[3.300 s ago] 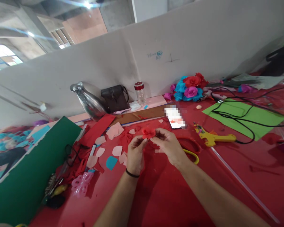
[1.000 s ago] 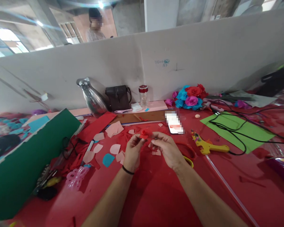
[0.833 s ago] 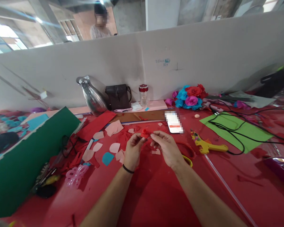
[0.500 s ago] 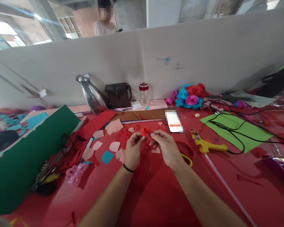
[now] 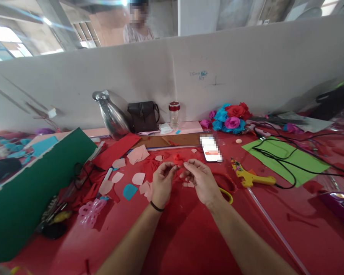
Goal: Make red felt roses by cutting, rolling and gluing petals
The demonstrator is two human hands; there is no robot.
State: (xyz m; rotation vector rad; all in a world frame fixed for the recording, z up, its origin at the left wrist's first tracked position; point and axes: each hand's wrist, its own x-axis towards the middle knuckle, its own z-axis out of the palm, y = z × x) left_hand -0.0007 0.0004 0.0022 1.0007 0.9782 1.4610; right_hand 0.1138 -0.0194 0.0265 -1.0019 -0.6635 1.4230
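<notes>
A small red paper flower [image 5: 178, 158] is held up over the table's middle. My left hand [image 5: 164, 179] pinches it from the left between thumb and fingers. From the right, the curled fingers of my right hand [image 5: 200, 178] meet its edge, thumb and forefinger together. Pink paper petals [image 5: 138, 178] and a blue petal [image 5: 130, 191] lie left of my left hand. Scissors with yellow and red handles [image 5: 227, 194] are partly hidden behind my right wrist. Further right rests a yellow glue gun [image 5: 255, 178].
At the back stand a steel jug [image 5: 113, 116], a dark bag [image 5: 143, 116], a glass bottle [image 5: 174, 115] and a paper flower bunch [image 5: 232, 117]. A phone [image 5: 210, 148] lies behind my hands. Cables cross green paper [image 5: 292, 160]. A green box [image 5: 43, 191] is left. One person [image 5: 137, 32] stands beyond the partition.
The red flower has tilted and shifted slightly right between my fingers. My hands have barely moved. The person beyond the partition has moved a little to the right.
</notes>
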